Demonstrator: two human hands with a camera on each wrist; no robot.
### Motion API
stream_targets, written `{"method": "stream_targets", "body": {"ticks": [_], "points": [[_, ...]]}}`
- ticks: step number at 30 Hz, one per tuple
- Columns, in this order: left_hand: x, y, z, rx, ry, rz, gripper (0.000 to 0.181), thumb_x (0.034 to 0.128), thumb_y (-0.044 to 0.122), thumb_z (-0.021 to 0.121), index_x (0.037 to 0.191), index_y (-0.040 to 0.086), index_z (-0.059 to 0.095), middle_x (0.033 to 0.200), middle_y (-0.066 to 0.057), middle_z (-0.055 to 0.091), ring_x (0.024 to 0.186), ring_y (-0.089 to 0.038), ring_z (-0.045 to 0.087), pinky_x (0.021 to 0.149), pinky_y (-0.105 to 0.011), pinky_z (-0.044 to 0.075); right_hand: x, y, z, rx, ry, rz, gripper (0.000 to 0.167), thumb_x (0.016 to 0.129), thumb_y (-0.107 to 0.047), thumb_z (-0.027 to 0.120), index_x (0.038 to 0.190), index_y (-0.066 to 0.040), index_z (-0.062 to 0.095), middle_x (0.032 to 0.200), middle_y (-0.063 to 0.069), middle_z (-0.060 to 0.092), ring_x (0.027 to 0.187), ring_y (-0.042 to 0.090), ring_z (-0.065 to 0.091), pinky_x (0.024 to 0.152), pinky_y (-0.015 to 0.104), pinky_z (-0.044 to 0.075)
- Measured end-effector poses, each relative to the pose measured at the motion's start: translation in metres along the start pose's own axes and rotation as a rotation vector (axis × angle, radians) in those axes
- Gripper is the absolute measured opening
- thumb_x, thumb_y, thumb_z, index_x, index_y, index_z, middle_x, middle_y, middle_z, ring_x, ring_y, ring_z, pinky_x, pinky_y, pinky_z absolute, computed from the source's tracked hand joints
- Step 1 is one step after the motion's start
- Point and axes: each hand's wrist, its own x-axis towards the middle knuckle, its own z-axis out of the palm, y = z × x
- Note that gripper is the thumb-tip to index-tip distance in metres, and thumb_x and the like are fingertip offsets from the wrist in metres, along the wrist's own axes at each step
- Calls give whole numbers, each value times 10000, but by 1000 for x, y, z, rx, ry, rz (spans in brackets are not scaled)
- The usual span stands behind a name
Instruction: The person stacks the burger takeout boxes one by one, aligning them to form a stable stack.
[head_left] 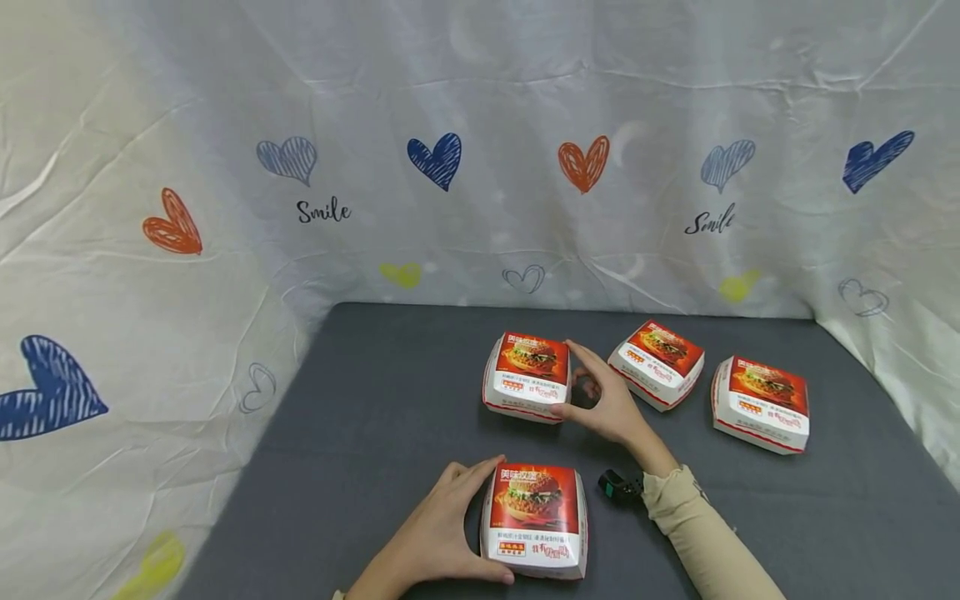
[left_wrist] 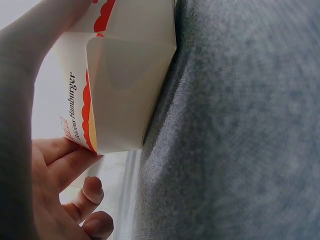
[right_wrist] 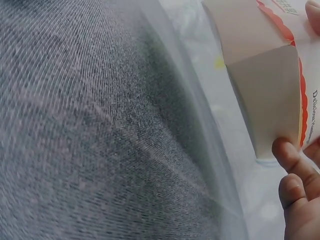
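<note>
1. Grip, right: the right hand (head_left: pixel 613 408) holds the far burger box (head_left: pixel 531 377) by its right side, thumb at the near corner, forefinger at the far corner.
2. Grip, left: the left hand (head_left: pixel 442 527) holds the near burger box (head_left: pixel 534 521) by its left side, thumb and fingers spread wide.
3. Governing relation, as judged: the far burger box lies left of the right hand and almost straight beyond the near burger box, grey cloth (head_left: pixel 360 450) showing between.
4. Axis: both look roughly square, no clear long axis; printed lids face up, the far one slightly turned.
5. Height: the right wrist view suggests the far burger box is off the cloth; not confirmed.
6. Adjacent: an angled box (head_left: pixel 657 364) stands just beside the right hand, opposite the held one.
</note>
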Motion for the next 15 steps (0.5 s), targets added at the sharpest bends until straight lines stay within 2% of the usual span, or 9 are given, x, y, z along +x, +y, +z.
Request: {"method": "stream_targets", "body": {"ticks": [6,12,15], "points": [[0,1,0,3,11,0,1299,574,778,921,1643,240,415,1223,124,538,1081,-70,431,882,-338,514,0,-2,-3,-3,12,-23,1013,835,-437,909,1655,-146,392,1527,160,511,765,265,486,690,328,403],[0,0,0,-1,10,-2,1299,578,798,905,1644,243,413,1229,120,538,1086,-75,433,879,-341,512,-3,-11,-8,-11,13,-30,1016,851,-546,866,1666,-189,375,1556,152,482,793,227,475,708,315,394],[0,0,1,-1,8,-7,1299,580,816,890,1645,248,410,1226,121,533,1087,-75,432,877,-339,511,-5,-14,-10,-2,16,-28,1006,861,-501,872,1668,-173,369,1588,151,448,822,234,476,718,325,393]]}}
